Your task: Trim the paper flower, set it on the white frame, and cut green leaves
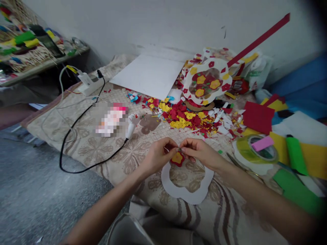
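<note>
My left hand (pixel 163 153) and my right hand (pixel 195 151) meet fingertip to fingertip over the near part of the table. Both are closed in a pinch around something small and dark between the fingertips, too tiny to name. Just below the fingers is a red-and-yellow paper flower (pixel 177 159); whether a hand grips it I cannot tell. Beneath my hands lies a white scalloped paper ring (pixel 184 195), its far side partly hidden by them. Through its opening the patterned tablecloth shows.
Cut paper flowers and scraps (pixel 184 117) are heaped beyond my hands. A decorated flower-shaped paper fan (pixel 207 83) with a red handle stands behind. A glue gun (pixel 131 127) with a black cord lies left. Yellow tape (pixel 255 149), scissors and coloured sheets sit right.
</note>
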A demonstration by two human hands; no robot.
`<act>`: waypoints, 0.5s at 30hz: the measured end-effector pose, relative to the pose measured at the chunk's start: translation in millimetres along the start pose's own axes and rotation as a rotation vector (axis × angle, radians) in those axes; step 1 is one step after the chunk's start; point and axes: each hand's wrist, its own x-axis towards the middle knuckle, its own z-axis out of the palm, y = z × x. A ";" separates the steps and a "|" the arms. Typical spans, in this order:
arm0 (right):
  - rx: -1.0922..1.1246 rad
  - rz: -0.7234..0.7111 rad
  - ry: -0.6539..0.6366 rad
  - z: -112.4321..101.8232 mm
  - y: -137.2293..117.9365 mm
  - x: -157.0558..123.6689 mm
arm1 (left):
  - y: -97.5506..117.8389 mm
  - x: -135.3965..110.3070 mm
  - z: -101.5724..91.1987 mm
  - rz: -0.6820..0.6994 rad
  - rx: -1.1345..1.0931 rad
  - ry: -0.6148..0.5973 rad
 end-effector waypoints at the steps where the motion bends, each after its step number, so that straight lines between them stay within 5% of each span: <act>1: 0.000 0.009 0.001 0.8 -0.6 -0.1 | -0.7 0.1 0.2 -0.005 -0.001 0.007; 15: 0.253 0.003 0.110 21.1 7.8 -0.9 | -4.3 4.5 0.5 -0.125 -0.293 0.015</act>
